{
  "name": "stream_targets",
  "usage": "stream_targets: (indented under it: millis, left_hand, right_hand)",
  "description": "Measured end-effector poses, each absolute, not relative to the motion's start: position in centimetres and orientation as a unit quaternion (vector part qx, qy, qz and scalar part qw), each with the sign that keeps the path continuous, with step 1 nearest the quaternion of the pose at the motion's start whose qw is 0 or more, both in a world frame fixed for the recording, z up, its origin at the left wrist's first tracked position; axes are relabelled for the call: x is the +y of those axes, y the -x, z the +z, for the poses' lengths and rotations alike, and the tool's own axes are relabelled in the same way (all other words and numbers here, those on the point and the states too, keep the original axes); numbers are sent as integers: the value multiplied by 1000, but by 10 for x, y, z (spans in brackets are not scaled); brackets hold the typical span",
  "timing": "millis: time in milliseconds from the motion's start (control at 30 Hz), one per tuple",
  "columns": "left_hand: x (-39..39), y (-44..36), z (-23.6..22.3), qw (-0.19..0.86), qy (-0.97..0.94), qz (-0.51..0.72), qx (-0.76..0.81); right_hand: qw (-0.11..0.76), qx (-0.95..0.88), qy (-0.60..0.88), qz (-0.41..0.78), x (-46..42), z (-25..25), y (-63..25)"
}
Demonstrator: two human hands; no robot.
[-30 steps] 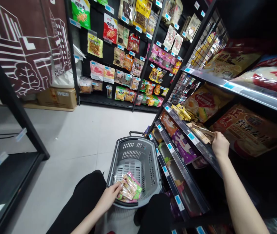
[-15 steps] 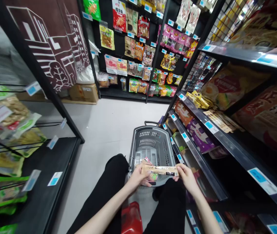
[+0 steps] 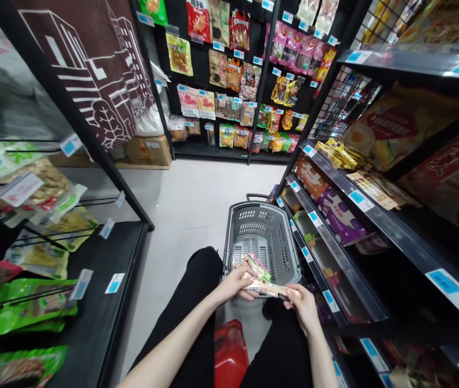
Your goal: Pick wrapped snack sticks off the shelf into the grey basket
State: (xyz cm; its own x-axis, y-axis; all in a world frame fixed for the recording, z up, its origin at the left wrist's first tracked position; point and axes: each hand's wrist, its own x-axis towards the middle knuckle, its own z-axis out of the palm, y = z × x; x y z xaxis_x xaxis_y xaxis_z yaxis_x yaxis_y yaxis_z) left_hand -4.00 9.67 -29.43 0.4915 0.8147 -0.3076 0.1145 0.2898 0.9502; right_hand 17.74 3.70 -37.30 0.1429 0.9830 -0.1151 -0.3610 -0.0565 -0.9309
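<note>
1. The beige stick packet (image 3: 269,289) lies crosswise between the two hands, in the lower middle of the frame, sloping slightly down toward the right.
2. The left hand (image 3: 238,284) is clamped on the packet's left end, fingers closed around it; whether it grips more than one packet, I cannot tell.
3. The right hand (image 3: 300,302) pinches the packet's right end between thumb and fingers, so the packet touches both hands and its middle shows between them.
4. Just beyond the packet, at the near end of the grey basket (image 3: 259,223), are the pink-and-green packets (image 3: 259,268), right beside the left hand; part of them is hidden by that hand.
5. The basket sits in the lower middle of the frame, its handle toward the top, with the hands at its near rim.
6. Right of the basket runs the shelf unit (image 3: 405,237). On its tier at right center lie more beige packets (image 3: 377,189), well apart from the right hand, with yellow packets (image 3: 340,153) beside them and purple packages (image 3: 345,218) one tier below.
7. A red object (image 3: 230,355) is at the bottom center, between the black-clad legs.
8. Green bags (image 3: 21,307) hang at lower left; a cardboard box (image 3: 148,151) is at upper left.
</note>
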Motion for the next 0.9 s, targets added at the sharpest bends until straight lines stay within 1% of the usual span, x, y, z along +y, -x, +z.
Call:
stream_targets:
  millis: [167, 267, 333, 433, 500, 600, 667, 767, 900]
  left_hand:
    - [101, 48, -297, 726, -485, 267, 409]
    - [103, 52, -296, 742, -485, 266, 379]
    - [105, 53, -295, 730, -512, 261, 370]
    - [107, 51, -299, 665, -558, 263, 421]
    - [108, 48, -304, 623, -575, 274, 454]
    - [112, 48, -308, 559, -605, 301, 481]
    - [114, 51, -308, 506, -622, 332, 496]
    - [117, 53, -305, 453, -633, 366, 510]
    - [118, 50, -300, 435, -632, 377, 519]
  right_hand:
    - [610, -207, 360, 675, 33, -374, -183]
    - [618, -168, 343, 687, 31, -375, -183]
    - [620, -144, 310, 706, 29, -375, -183]
    - [622, -132, 262, 725, 26, -371, -184]
    - [620, -168, 299, 705, 25, -369, -184]
    - [604, -266, 424, 620, 29, -367, -185]
    - [588, -324, 479, 566, 32, -366, -187]
    - [563, -390, 510, 520, 38, -364, -191]
    - [530, -451, 548, 464, 52, -363, -188]
